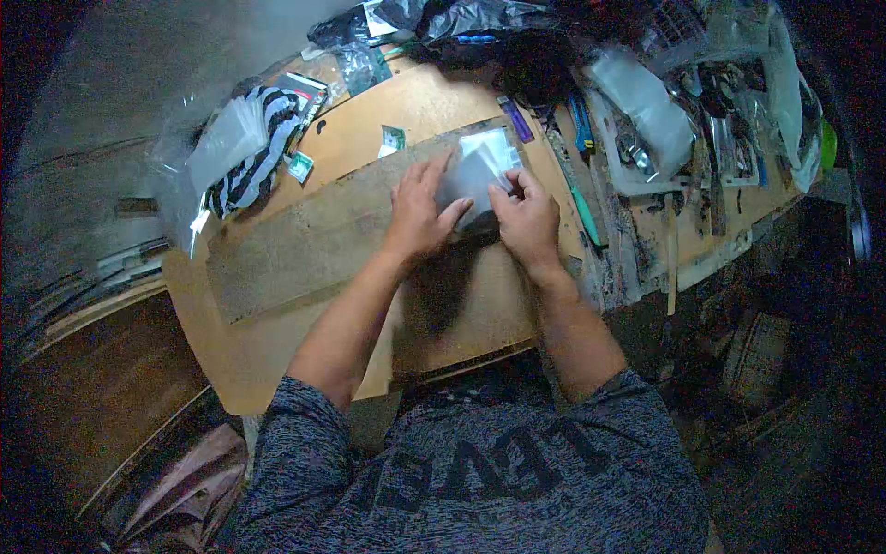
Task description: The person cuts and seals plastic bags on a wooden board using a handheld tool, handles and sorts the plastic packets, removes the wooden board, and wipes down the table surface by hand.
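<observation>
Between my hands, on the right end of a long grey board, lies a translucent plastic sheet or sleeve (473,183); its exact kind is unclear. Under its far end shows a bright whitish piece (489,146). My left hand (423,214) rests at the left edge of the plastic, fingers stretched and thumb apart, near the sheet's lower side. With thumb and fingers pressed together, my right hand (528,218) pinches the right edge of the plastic. The grey board (305,249) lies slantwise on the wooden tabletop (471,309).
Small green-and-white labels (300,166) lie beyond the board. A striped bag (268,157) with clear plastic sits at left. On the right are a green-handled tool (585,217), a blue cutter (580,122), a purple object (517,120) and a cluttered tray (637,189). Black bags (480,23) lie at the back.
</observation>
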The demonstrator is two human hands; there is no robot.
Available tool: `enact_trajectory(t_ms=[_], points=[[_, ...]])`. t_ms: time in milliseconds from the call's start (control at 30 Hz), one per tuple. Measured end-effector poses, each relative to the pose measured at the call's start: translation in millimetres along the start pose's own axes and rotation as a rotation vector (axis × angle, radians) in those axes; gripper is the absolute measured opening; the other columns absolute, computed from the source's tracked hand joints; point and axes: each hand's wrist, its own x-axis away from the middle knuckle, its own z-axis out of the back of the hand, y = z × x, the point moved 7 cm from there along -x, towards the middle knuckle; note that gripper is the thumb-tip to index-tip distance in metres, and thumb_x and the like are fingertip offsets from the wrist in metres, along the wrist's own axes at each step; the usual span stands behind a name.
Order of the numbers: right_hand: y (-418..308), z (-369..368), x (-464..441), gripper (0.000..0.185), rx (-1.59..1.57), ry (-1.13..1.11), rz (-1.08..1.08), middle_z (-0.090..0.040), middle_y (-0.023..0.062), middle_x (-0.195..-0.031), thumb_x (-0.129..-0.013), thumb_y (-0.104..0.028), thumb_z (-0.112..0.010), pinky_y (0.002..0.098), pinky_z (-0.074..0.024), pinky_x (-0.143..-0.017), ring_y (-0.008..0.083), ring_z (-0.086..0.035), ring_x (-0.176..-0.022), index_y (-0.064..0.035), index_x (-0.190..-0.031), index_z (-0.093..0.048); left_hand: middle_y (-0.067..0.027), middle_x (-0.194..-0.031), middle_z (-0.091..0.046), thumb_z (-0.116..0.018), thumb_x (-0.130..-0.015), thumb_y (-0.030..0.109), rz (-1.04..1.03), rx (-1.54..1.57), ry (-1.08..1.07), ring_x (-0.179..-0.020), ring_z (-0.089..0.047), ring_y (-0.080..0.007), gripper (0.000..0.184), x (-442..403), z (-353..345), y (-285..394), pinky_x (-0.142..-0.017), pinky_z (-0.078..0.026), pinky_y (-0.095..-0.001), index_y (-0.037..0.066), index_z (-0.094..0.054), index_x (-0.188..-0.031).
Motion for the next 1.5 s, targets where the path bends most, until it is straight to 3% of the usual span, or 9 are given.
enact_trajectory(t_ms=[167, 267, 367, 433, 467, 600, 767, 1167, 1500], points=[[-19, -3, 14, 0.019, -0.035, -0.086, 0.162, -0.064, 0.0133, -0.08, -0.076, -0.012, -0.062, 0.0326, -0.0491, -0.064, 0.0212, -0.062, -0.069, -0.0022, -0.092, -0.063, -0.0138, -0.123, -0.051, -0.071, -0.074, 0.019, -0.104, 0.138, 0.043, -0.118, -0.045, -0.0302, 0.06, -1, 22, 3, -0.098, -0.037, -0.0444, 0.01, -0.05, -0.129], [-28, -2, 26, 0.017, -0.032, -0.17, 0.246, -0.061, 0.0112, -0.077, -0.075, -0.01, -0.062, 0.0313, -0.0477, -0.062, 0.0196, -0.059, -0.068, -0.003, -0.09, -0.063, -0.0155, -0.119, -0.053, -0.071, -0.07, 0.014, -0.081, 0.386, -0.102, -0.111, -0.051, -0.0329, 0.047, 7, 31, -2, -0.093, -0.042, -0.0405, 0.008, -0.059, -0.115], [-30, -7, 38, 0.017, -0.108, -0.267, 0.227, -0.058, 0.0099, -0.078, -0.075, -0.009, -0.063, 0.0309, -0.0464, -0.064, 0.0207, -0.056, -0.068, -0.0037, -0.091, -0.062, -0.0113, -0.108, -0.06, -0.068, -0.075, 0.01, -0.086, 0.393, -0.27, -0.105, -0.056, -0.025, 0.031, 23, 33, 1, -0.088, -0.045, -0.0354, 0.004, -0.062, -0.105], [-32, -5, 44, 0.02, -0.101, -0.151, 0.316, -0.058, 0.0121, -0.087, -0.075, -0.009, -0.064, 0.0325, -0.0464, -0.066, 0.023, -0.057, -0.074, -0.0026, -0.094, -0.059, -0.0045, -0.099, -0.061, -0.061, -0.084, 0.007, 0.284, 0.746, -0.314, -0.098, -0.056, -0.0148, 0.022, 41, 25, -9, -0.086, -0.045, -0.0298, 0.002, -0.06, -0.105], [-30, -10, 49, 0.023, -0.123, -0.182, 0.284, -0.056, 0.0145, -0.091, -0.081, -0.01, -0.059, 0.0359, -0.0463, -0.072, 0.0263, -0.056, -0.081, -0.0018, -0.101, -0.053, -0.0045, -0.099, -0.061, -0.061, -0.084, 0.007, 0.284, 0.746, -0.316, -0.098, -0.056, -0.0148, 0.022, 47, 24, -3, -0.086, -0.045, -0.0298, 0.002, -0.06, -0.105], [-10, -44, 71, 0.03, -0.365, -0.288, -0.018, -0.053, 0.0213, -0.097, -0.09, -0.016, -0.048, 0.0429, -0.0437, -0.082, 0.0341, -0.055, -0.091, -0.0006, -0.115, -0.041, -0.0008, -0.102, -0.059, -0.052, -0.093, 0.009, 0.399, 1.033, -0.065, -0.094, -0.053, -0.0085, 0.02, 66, 10, 3, -0.083, -0.045, -0.0266, 0.004, -0.056, -0.112], [-17, -44, 79, 0.034, -0.267, -0.285, 0.114, -0.052, 0.0232, -0.103, -0.09, -0.017, -0.05, 0.044, -0.0436, -0.083, 0.0378, -0.055, -0.093, 0.0008, -0.117, -0.041, -0.0027, -0.104, -0.061, -0.049, -0.096, 0.015, 0.522, 1.275, 0.063, -0.091, -0.057, -0.0113, 0.022, 87, -10, -8, -0.082, -0.048, -0.0292, 0.006, -0.052, -0.116], [11, 10, 3, 0.048, 0.413, 0.037, 0.072, -0.055, 0.0215, -0.104, -0.077, -0.029, -0.069, 0.0427, -0.0453, -0.084, 0.0354, -0.055, -0.097, 0.0019, -0.111, -0.054, -0.0018, -0.101, -0.062, -0.05, -0.096, 0.016, 0.588, 1.354, 0.078, -0.085, -0.059, -0.0107, 0.022, 98, -5, -22, -0.076, -0.05, -0.0291, 0.008, -0.052, -0.116], [12, -1, -7, 0.048, 0.491, 0.036, 0.1, -0.056, 0.022, -0.103, -0.074, -0.027, -0.073, 0.044, -0.0445, -0.085, 0.0383, -0.054, -0.1, 0.0002, -0.107, -0.053, -0.0021, -0.104, -0.062, -0.05, -0.096, 0.016, 0.612, 1.292, 0.091, -0.088, -0.058, -0.0103, 0.023, 103, 3, -17, -0.078, -0.05, -0.0301, 0.008, -0.052, -0.118]])
